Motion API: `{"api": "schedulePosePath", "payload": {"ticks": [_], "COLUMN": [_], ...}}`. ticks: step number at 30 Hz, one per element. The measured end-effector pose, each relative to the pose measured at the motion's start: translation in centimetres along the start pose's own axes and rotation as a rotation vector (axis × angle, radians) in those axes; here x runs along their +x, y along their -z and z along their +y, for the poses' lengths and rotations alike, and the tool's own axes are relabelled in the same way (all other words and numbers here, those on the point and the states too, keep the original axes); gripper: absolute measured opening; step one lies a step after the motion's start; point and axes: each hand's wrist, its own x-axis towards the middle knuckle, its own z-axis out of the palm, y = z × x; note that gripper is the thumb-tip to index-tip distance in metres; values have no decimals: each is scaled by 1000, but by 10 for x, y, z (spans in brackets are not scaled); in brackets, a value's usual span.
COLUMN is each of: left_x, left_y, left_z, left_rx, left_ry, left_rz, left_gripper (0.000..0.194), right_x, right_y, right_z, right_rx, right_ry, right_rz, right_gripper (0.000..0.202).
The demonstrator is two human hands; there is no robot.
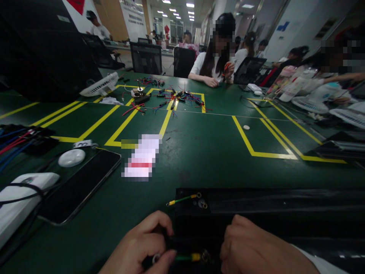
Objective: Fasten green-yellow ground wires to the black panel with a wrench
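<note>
A long black metal-looking housing [248, 201] lies along the near right of the table. One short green wire with yellow sleeves and ring terminals [184, 199] rests across its left end. Below it, a second green wire with a yellow sleeve [185, 258] runs out from the fingertips of my left hand [148, 243], which is closed on its left end. A small metal ring shows by the thumb. My right hand [248, 243] is curled against the housing, fingers bent inward; whatever they grip is hidden behind the knuckles.
Left of my hands are a black-screened phone [82, 186], a white power strip [25, 198] and a round white disc [71, 157]. A paper slip [144, 158] lies ahead. Loose wires and connectors [179, 97] are heaped farther off. A person [213, 64] sits opposite.
</note>
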Motion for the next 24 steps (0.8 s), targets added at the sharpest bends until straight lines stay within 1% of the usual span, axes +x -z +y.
{"api": "schedulePosePath", "payload": {"ticks": [3,6,10,14,16,19,21,22,24], "left_x": [0,0,1,0,-1,-1,0,0,1], "left_y": [0,0,1,0,-1,1,2,2,2], "left_z": [0,1,1,0,0,0,0,0,1], "left_rx": [0,-9,-12,-3,-5,-11,-19,-24,-37], "left_ry": [-5,-1,7,20,26,13,6,6,4], "left_rz": [17,11,-14,4,10,-18,-31,-27,-16], "left_gripper": [26,26,25,25,25,24,24,24,23], "right_x": [13,22,18,2,-3,-4,-1,0,0], "right_y": [9,15,17,10,4,-4,-8,-9,-12], "right_z": [-3,-4,1,8,9,6,2,0,-2], "right_rx": [-3,-10,-11,-51,-75,-84,-86,-81,-46], "right_ry": [11,16,30,102,76,-4,-16,-20,-34], "right_rz": [50,47,25,-35,-59,-118,-165,-163,-115], "right_gripper": [31,33,36,45,47,42,34,32,33]}}
